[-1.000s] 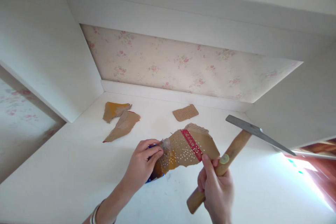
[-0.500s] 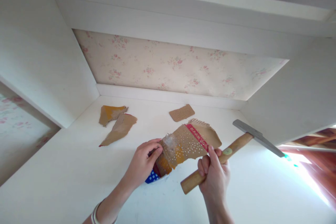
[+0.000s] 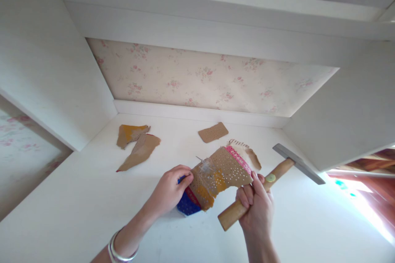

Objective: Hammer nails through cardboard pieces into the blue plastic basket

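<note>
One perforated cardboard sheet (image 3: 231, 166), over the bench (image 3: 154, 236), runs lengthwise from your left hand (image 3: 171, 185), fingers pinching its blue end, to your right hand (image 3: 256, 207), fingers holding wooden-handled hammer (image 3: 280, 170) and sheet corner.

The light is soft and bright. Beyond the right edge of the table (image 3: 101, 201), strong glare whitens a reddish surface (image 3: 382, 199). Small details look blurred.

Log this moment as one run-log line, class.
left hand: gripping perforated cardboard | right hand: holding hammer, pinching cardboard's edge | white surface: loose cardboard scraps
</note>
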{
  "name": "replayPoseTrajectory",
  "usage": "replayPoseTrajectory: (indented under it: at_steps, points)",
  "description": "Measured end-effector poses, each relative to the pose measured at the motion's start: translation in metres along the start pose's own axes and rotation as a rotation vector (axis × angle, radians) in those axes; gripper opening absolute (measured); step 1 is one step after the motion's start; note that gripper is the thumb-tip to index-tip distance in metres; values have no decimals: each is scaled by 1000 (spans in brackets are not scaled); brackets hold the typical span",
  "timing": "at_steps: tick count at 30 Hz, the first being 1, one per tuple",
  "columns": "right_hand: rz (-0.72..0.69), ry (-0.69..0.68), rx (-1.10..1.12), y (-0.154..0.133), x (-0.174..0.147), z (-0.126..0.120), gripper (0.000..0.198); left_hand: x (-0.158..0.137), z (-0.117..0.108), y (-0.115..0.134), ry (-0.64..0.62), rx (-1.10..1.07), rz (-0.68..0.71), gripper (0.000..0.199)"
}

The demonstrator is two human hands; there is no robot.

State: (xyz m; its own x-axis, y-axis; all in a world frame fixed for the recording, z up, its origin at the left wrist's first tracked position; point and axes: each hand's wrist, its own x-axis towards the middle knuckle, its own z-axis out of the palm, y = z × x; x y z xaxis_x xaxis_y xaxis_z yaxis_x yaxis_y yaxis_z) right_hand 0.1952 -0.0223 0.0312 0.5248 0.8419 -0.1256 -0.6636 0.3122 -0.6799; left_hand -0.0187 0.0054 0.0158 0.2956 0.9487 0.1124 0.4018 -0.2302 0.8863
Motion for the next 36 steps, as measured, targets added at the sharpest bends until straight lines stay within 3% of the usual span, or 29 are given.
replayPoseTrajectory:
  at_steps: [7, 14, 21, 29, 32, 36]
  points:
    - [12, 51, 15, -3, 2, -6, 32, 3, -10, 27, 128, -23, 24, 28]
    - [138, 93, -101, -6, -16, -19, 37, -1, -38, 43, 88, 59, 42, 28]
    - [310, 124, -297, 20, -50, -36, 43, -29, -59, 22, 80, 105, -76, 29]
    - [329, 150, -396, 46, -54, -46, 47, -48, -41, -19, 141, 53, -223, 31]
    - [350, 134, -414, 48, -53, -46, 47, -50, -34, -24, 214, 80, -211, 29]
    - [352, 146, -443, 46, -52, -45, 46, -54, -34, -16, 352, 217, -87, 23]
